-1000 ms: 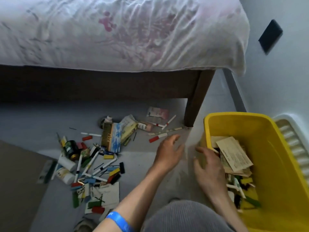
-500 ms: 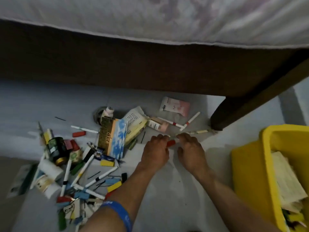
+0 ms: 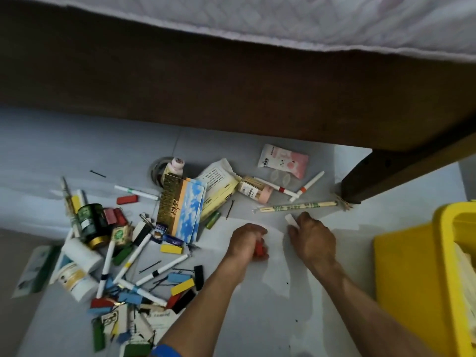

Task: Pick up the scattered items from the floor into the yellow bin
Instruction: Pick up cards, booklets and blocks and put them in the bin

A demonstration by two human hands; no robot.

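Observation:
Scattered items lie on the grey floor: pens, coloured blocks, a green jar (image 3: 90,224), white bottles, a booklet (image 3: 180,207), a pink packet (image 3: 283,161) and wrapped chopsticks (image 3: 298,206). My left hand (image 3: 247,243) is curled round a red block (image 3: 260,249) just above the floor. To its right, my right hand (image 3: 311,238) pinches a small white piece (image 3: 291,219) below the chopsticks. The yellow bin (image 3: 409,279) stands at the right edge with papers inside.
A dark wooden bed frame (image 3: 206,81) with a white sheet spans the top; its leg (image 3: 365,181) stands just behind my right hand. A dense heap of pens and blocks (image 3: 144,274) fills the floor at left. Bare floor lies between my arms.
The view moved closer to the floor. My left hand has drawn back towards me with the red block in it. My right hand shifted right and took the white piece.

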